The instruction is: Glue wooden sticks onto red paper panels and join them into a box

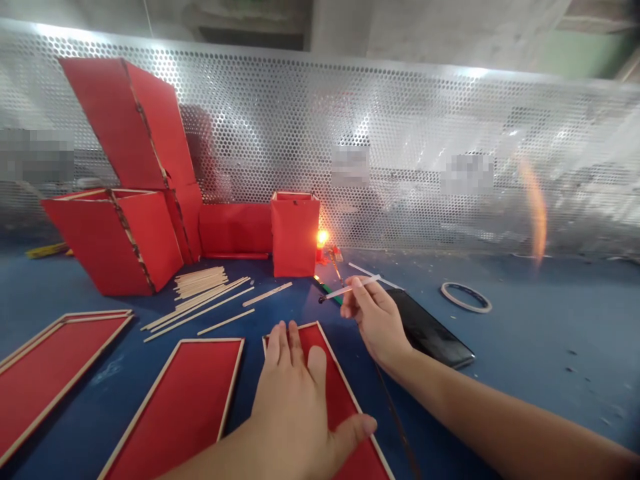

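My left hand (295, 393) lies flat with fingers spread over the far end of a red panel (345, 413) edged with thin wooden strips. Between the fingertips of my right hand (375, 317) is a thin whitish glue stick (343, 291), its left tip dark and blackened. That tip hangs above the table, just beyond the panel's far edge. Behind it a lit candle (323, 240) burns beside a small red box (296, 237). A dark phone (435, 330) lies partly behind my right hand, with another white stick (365, 269) beyond it.
Two more edged red panels (190, 393) (55, 373) lie to the left. Wooden sticks (200, 300) are spread behind them. Tall red boxes (135, 133) stand at the back left, before a perforated metal screen (260, 127). A roll of tape (466, 298) lies at right.
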A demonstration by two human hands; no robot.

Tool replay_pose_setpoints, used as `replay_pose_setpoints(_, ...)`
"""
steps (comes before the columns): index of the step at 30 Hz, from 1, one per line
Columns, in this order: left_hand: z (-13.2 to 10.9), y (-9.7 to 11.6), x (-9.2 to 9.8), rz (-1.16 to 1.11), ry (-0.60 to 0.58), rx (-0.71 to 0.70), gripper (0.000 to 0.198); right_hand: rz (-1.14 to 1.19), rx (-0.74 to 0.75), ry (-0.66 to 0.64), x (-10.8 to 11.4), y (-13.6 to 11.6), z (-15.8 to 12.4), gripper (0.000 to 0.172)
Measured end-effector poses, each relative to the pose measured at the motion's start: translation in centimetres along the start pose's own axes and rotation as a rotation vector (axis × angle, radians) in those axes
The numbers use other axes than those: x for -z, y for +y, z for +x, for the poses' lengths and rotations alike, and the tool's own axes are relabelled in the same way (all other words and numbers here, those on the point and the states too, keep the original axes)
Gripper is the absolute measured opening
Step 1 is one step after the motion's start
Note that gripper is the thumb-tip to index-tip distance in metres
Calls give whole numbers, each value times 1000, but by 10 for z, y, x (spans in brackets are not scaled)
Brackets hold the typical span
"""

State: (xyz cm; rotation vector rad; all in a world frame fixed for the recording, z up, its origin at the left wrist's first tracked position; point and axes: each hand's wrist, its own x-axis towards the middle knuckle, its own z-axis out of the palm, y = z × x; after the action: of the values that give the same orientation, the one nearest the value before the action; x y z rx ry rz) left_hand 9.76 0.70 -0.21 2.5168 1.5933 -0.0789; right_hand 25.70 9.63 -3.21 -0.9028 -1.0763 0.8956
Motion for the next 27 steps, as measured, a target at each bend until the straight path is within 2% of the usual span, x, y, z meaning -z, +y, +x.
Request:
replay_pose_setpoints(3, 3, 5, 0, -34, -8, 24, 109, -3, -4, -7, 0, 0, 0, 35)
replay_pose_setpoints(8, 6, 8, 2, -94, -23, 54, 118, -22, -2, -13, 1, 2, 1, 30)
replay_pose_setpoints(11, 5, 7, -1, -88, -7, 56, 113, -39, 8, -17, 1, 2, 0, 29)
replay_pose_setpoints(21, 6, 6, -13, -85, 83, 47, 112, -156, 42, -121, -4, -9, -4, 38)
replay_pose_setpoints(27, 7, 4, -13, -84, 75, 34, 109, -153, 2, -164, -4, -4, -4, 36)
